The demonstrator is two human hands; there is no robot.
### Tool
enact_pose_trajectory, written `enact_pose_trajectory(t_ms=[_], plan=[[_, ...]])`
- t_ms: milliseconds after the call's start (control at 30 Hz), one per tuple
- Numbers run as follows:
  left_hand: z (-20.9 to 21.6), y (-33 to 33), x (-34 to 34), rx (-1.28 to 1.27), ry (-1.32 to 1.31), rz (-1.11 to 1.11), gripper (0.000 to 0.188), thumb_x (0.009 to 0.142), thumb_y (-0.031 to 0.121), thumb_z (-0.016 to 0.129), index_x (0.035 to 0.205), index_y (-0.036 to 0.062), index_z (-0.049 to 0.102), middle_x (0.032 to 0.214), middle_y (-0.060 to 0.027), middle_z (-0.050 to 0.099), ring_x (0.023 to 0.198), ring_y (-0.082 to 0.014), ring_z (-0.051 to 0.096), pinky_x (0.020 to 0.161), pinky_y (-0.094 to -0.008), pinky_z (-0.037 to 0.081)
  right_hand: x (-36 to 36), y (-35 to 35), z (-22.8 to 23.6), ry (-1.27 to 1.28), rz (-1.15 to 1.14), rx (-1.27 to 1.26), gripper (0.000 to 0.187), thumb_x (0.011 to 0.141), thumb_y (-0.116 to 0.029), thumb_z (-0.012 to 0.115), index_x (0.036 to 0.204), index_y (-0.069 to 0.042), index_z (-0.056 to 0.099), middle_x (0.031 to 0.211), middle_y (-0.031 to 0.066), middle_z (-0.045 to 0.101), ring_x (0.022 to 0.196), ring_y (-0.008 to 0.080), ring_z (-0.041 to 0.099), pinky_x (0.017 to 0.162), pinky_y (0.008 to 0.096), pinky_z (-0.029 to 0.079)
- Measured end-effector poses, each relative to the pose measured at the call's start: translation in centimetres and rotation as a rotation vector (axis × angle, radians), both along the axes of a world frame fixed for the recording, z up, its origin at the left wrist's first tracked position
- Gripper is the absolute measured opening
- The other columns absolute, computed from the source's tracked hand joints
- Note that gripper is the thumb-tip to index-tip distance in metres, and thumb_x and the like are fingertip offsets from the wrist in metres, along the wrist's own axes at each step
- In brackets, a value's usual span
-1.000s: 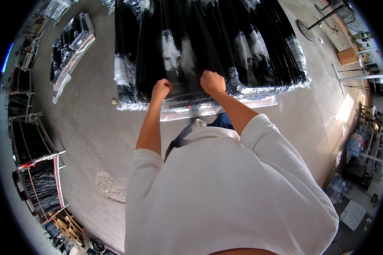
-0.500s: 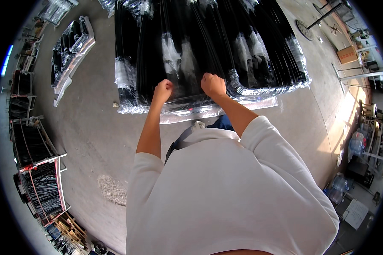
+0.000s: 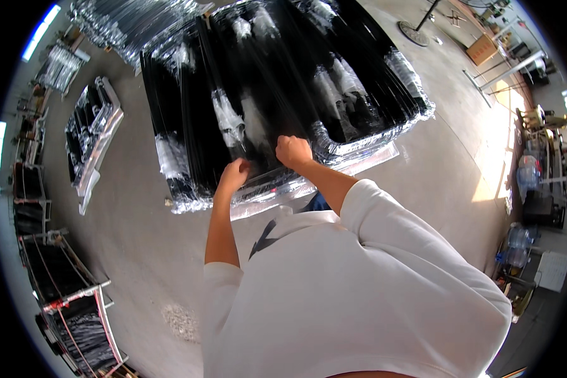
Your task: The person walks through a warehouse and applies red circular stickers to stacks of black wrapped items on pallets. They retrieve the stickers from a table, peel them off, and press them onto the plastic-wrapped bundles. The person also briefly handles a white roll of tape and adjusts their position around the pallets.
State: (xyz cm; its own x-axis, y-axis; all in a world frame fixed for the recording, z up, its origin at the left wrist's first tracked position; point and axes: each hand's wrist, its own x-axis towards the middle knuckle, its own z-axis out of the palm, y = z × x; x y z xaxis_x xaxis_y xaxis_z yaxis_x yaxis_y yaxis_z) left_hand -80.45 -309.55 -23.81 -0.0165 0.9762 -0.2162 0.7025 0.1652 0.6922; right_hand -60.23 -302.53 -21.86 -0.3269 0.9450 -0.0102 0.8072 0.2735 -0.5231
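Observation:
In front of me lies a broad pile of long black strips (image 3: pixel 194 120), bundled and wrapped in places with clear plastic film (image 3: pixel 168 156). My left hand (image 3: pixel 234 176) is closed over the pile's near end, fingers curled inward. A little to its right and farther in, my right hand (image 3: pixel 293 152) is a fist, knuckles up. What either hand holds, if anything, is hidden against the dark, shiny surface. A white-wrapped section (image 3: pixel 227 120) of a bundle shows just beyond my left hand. Clear film (image 3: pixel 252 205) hangs along the pile's near edge.
A second film-wrapped stack (image 3: pixel 129 31) adjoins at the far left. On the left floor stands a smaller wrapped stack (image 3: pixel 89 135). Racks of black strips (image 3: pixel 82 327) line the left side. To the right are a cardboard box (image 3: pixel 482 49), a round stand base (image 3: pixel 413 34) and water bottles (image 3: pixel 528 171).
My view has shifted, so the pile and both hands sit lower and farther left in it. Both hands stay closed over the pile's near end.

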Motion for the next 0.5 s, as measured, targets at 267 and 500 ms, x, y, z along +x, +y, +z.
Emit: enact_pose_trajectory(t_ms=[267, 500], plan=[[0.2, 0.3, 0.0, -0.168, 0.168, -0.001, 0.022, 0.077, 0.02, 0.054, 0.092, 0.0056, 0.062, 0.091, -0.0168, 0.062, 0.089, -0.0324, 0.058, 0.075, -0.0376, 0.045, 0.2, -0.2, 0.2, 0.005, 0.011, -0.003, 0.023, 0.077, -0.021, 0.048, 0.071, -0.003, 0.061, 0.07, 0.02, 0.061, 0.068, 0.0363, 0.06, 0.067, 0.0433, 0.048], [1.7, -0.3, 0.8, 0.063, 0.057, 0.109, 0.014, 0.08, 0.01, 0.052, 0.089, 0.004, 0.061, 0.081, -0.014, 0.064, 0.078, -0.0288, 0.062, 0.067, -0.0343, 0.047, 0.5, -0.6, 0.7, 0.095, 0.017, 0.085, 0.016, 0.077, -0.02, 0.049, 0.075, -0.007, 0.058, 0.064, 0.0173, 0.06, 0.062, 0.035, 0.059, 0.06, 0.0448, 0.047]])
